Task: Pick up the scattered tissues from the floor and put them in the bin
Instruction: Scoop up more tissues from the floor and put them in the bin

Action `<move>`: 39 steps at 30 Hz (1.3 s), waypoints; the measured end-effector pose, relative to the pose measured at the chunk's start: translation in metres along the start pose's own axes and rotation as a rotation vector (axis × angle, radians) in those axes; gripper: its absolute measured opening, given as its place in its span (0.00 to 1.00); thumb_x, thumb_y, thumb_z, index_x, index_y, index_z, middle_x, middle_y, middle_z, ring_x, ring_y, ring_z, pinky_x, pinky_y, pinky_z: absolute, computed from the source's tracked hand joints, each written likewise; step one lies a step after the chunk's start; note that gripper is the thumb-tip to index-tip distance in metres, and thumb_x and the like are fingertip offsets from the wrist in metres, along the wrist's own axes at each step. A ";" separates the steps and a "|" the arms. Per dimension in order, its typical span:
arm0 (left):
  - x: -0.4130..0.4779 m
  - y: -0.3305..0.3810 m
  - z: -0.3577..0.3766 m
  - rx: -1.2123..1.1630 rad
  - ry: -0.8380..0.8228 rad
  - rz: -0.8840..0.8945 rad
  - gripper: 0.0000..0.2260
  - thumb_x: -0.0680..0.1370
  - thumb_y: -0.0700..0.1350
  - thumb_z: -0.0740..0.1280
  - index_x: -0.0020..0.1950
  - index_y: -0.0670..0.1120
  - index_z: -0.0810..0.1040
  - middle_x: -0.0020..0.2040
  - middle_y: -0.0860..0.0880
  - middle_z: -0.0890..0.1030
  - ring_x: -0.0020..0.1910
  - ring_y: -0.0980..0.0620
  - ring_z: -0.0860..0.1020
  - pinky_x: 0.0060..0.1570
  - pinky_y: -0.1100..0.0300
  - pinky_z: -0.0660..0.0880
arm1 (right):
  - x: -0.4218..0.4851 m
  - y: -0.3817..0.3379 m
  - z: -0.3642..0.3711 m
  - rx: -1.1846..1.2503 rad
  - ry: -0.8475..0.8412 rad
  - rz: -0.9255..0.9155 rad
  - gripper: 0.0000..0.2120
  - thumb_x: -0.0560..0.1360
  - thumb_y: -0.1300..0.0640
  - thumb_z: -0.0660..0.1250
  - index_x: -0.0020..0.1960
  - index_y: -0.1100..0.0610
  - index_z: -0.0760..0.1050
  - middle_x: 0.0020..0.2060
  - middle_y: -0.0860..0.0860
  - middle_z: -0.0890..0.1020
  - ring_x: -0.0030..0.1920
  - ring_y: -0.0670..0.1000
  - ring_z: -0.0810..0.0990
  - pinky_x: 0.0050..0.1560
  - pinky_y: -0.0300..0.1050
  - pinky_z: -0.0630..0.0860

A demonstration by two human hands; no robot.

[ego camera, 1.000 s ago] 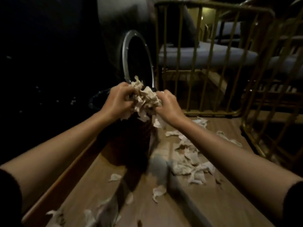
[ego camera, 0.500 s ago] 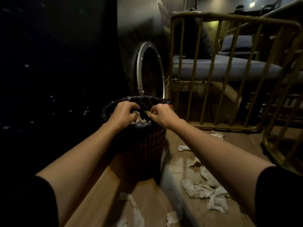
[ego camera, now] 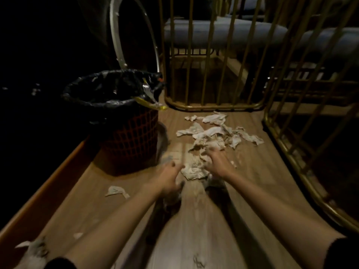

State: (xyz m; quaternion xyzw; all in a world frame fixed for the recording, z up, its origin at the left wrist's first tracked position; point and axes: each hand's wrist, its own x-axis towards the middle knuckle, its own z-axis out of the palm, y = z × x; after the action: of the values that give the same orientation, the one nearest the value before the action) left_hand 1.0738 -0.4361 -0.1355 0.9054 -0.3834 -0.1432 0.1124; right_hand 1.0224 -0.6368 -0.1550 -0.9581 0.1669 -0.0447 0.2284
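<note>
A red mesh bin (ego camera: pixel 134 136) with a black liner (ego camera: pixel 91 100) stands on the wood floor at the left. Crumpled white tissues (ego camera: pixel 215 133) lie in a pile to its right. A nearer clump (ego camera: pixel 194 171) sits between my hands. My left hand (ego camera: pixel 169 179) is low at the clump's left edge, fingers stretched toward it. My right hand (ego camera: pixel 215 162) rests on the clump's right side, its fingertips blurred among the tissues. A single tissue (ego camera: pixel 116 191) lies in front of the bin, and more scraps (ego camera: pixel 35 249) sit at the bottom left.
A gold metal railing (ego camera: pixel 213 107) closes off the floor behind the pile, and another railing (ego camera: pixel 287 150) runs along the right. A round metal-rimmed opening (ego camera: pixel 116 35) is behind the bin. A wooden skirting (ego camera: pixel 48 187) borders the left.
Both hands have left the bin rim and dropped to the floor tissues on its right. The bundle they held a second ago is gone from them. The view tilted downward.
</note>
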 end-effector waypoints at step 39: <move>0.027 -0.015 0.058 -0.361 0.515 -0.031 0.02 0.70 0.36 0.71 0.38 0.40 0.82 0.38 0.48 0.82 0.39 0.49 0.79 0.37 0.61 0.69 | -0.062 0.022 0.069 0.201 0.377 0.027 0.14 0.69 0.72 0.63 0.35 0.55 0.68 0.35 0.53 0.75 0.39 0.53 0.74 0.43 0.44 0.67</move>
State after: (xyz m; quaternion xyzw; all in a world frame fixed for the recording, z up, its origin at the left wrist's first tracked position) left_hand 1.0814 -0.4507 -0.1985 0.8832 -0.2968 0.0235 0.3625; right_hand 0.9684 -0.6052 -0.2276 -0.9029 0.2141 -0.2367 0.2879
